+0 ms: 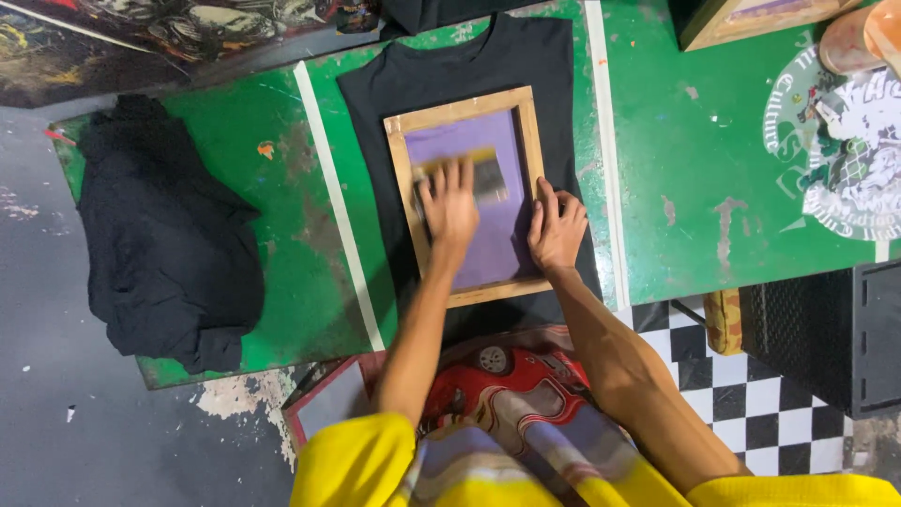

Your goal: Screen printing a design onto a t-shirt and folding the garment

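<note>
A black T-shirt (469, 61) lies flat on the green table (676, 178). On it rests a wooden-framed printing screen (462, 111) with a purple mesh (488, 244). My left hand (449, 205) is on a squeegee (488, 174) inside the frame and is blurred by motion. My right hand (556, 230) presses flat on the frame's right rail, fingers spread.
A heap of black cloth (169, 244) sits at the table's left end. White tape strips (340, 211) cross the green top. A white printed design (845, 150) shows at the right. A black crate (835, 338) stands on the checkered floor (741, 394).
</note>
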